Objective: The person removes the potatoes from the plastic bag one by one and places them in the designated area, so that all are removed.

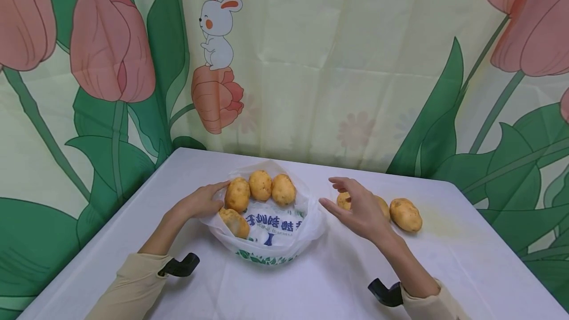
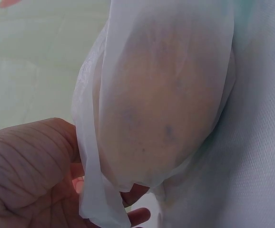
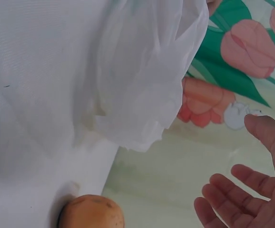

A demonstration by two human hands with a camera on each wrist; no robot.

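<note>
A white plastic bag (image 1: 313, 228) with blue and green print lies open on the table, its mouth spread wide. Several potatoes (image 1: 260, 185) sit inside along its far and left sides. My left hand (image 1: 204, 201) pinches the bag's left rim beside a potato; in the left wrist view the thin film (image 2: 104, 199) passes between thumb and fingers, partly hiding the fingers. Over the table to the right of the bag, my right hand (image 1: 362, 211) is raised with fingers spread, holding nothing. Behind it are two partly covered potatoes (image 1: 344, 200), with another potato (image 1: 406, 215) just right.
A white cloth covers the table (image 1: 275, 290). Close behind its far edge hangs a curtain (image 1: 293, 88) printed with tulips and a rabbit. Black wrist mounts (image 1: 180, 264) stick out from both sleeves.
</note>
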